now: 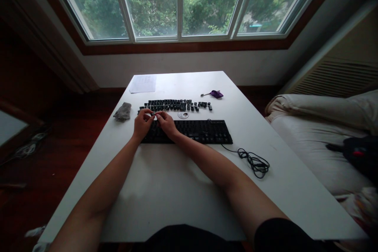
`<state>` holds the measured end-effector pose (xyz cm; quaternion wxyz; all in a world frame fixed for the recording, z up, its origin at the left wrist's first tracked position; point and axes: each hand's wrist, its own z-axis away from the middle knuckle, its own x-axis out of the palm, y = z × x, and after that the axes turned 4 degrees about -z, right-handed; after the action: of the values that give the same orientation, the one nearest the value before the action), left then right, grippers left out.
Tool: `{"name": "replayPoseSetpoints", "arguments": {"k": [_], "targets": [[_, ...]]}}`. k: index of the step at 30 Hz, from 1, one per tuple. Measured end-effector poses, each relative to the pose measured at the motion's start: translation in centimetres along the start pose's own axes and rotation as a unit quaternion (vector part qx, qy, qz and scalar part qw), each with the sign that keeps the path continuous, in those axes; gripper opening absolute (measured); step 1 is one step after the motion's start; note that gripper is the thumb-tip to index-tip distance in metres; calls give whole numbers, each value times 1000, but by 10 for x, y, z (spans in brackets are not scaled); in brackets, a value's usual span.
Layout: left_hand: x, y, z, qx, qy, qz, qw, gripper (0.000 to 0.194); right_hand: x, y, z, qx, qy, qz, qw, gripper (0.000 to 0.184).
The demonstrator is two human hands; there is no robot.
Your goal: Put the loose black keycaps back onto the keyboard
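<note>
Left hand (143, 124) and right hand (167, 124) meet at the far left part of the black keyboard (203, 132); both grips narrow, thumbs and fingers bent in close together; cannot tell what, if anything, is pinched there, too small and dark; keyboard lies flat, partly under the grip and stretching off to its right; too dark to tell which keys have caps.

Loose black keycaps (168, 104) in rough rows just beyond the grip, trailing to the right, more scattered at that end; small round pale item (183, 114) just right of the right hand, between rows and keyboard, something dark on it; grey crumpled cloth (123, 112) left of the grip, near, apart from the left hand; paper sheet (144, 84) beyond the grip, slightly left; purple item (217, 94) beyond and well right, thin brush-like tool (206, 94) beside it; black cable (256, 162) bundled nearer the person than the grip, well right; all on white table (177, 193); window (180, 8) farthest beyond the hands.
</note>
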<state>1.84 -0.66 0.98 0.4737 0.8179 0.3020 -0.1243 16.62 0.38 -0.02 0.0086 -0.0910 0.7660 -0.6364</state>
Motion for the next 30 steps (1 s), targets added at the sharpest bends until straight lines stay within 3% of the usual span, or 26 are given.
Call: {"name": "replayPoseSetpoints", "arguments": {"k": [7, 16, 23, 30], "targets": [[-3, 5, 1, 67, 8, -17, 998, 10, 1, 14, -6, -7, -5, -7, 1000, 31], [-5, 7, 3, 66, 6, 10, 998, 1, 0, 12, -6, 7, -5, -2, 1000, 36], [-2, -1, 3, 14, -6, 32, 999, 26, -1, -6, 2, 12, -8, 6, 1000, 30], [-4, 1, 2, 37, 0, 5, 999, 25, -1, -16, 6, 19, -7, 14, 1000, 26]]}}
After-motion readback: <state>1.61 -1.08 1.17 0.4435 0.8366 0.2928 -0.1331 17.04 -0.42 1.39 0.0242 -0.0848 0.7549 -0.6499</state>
